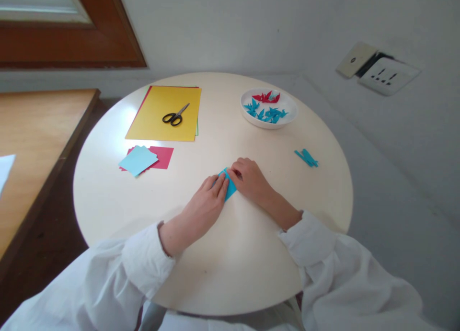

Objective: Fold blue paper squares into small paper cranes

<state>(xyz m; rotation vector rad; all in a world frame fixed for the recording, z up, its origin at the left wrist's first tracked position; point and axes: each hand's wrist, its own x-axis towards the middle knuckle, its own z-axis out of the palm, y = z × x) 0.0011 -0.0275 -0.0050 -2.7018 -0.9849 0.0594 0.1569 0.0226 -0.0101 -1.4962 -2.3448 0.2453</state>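
Note:
A small piece of folded blue paper (230, 189) lies on the white round table (247, 264), in front of my body. My left hand (206, 204) rests over its left part, fingers together and bent slightly, holding it against the tabletop. At the paper's upper right edge, my right hand (251, 180) is closed in a pinch, with the thumb and index finger at the paper. The fingers of both hands cover much of the paper, so its full shape is hidden.
Black-handled scissors (176, 116) lie on yellow sheets (151, 122) at the back left. Nearer are light blue paper squares (138, 161) over red ones (163, 157). A white dish (293, 113) holds several blue and red folded cranes. Blue paper strips (307, 158) lie at right.

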